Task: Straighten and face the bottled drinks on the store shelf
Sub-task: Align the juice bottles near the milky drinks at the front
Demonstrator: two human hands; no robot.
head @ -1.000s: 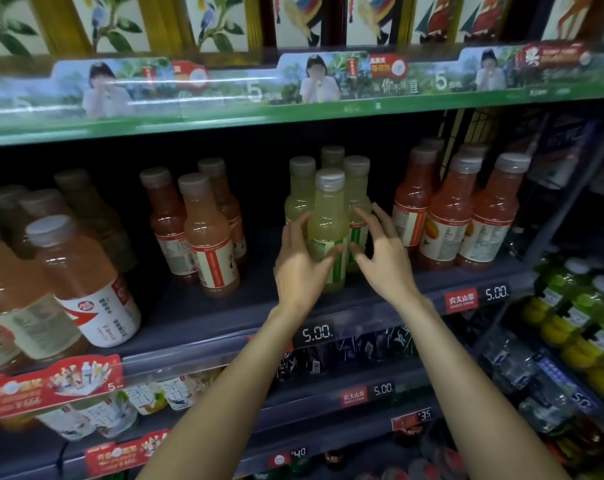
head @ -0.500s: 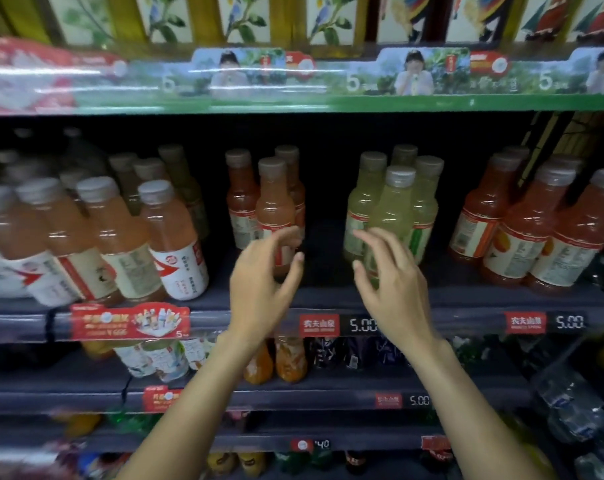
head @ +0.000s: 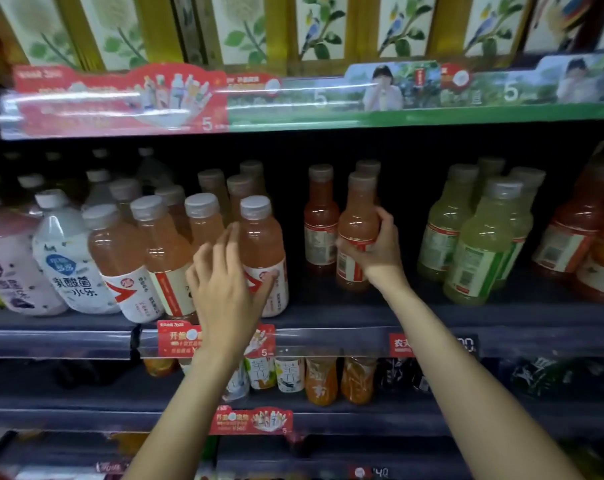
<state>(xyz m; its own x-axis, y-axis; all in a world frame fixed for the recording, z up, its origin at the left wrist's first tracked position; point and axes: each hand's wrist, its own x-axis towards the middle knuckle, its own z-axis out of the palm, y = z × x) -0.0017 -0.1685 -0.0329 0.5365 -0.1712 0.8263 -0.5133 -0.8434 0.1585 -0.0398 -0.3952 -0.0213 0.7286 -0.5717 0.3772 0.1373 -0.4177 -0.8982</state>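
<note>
The right hand (head: pixel 376 251) is wrapped around the middle of an orange bottle (head: pixel 357 233), which stands upright on the shelf (head: pixel 345 317) with its barcode side turned outward. Just left of that bottle stands a second orange one (head: pixel 320 220). Further left, the left hand (head: pixel 227 289) is spread, fingers loose, in front of a peach-coloured bottle (head: pixel 264 251) with a red and white label; whether it touches is unclear. Pale green bottles (head: pixel 480 244) stand well to the right.

We are facing dark store shelving (head: pixel 328 317) with red price tags (head: pixel 217 339) along its edges, a glossy banner strip (head: pixel 293 98) overhead, and bird-and-leaf panels (head: pixel 314 26) above it.
</note>
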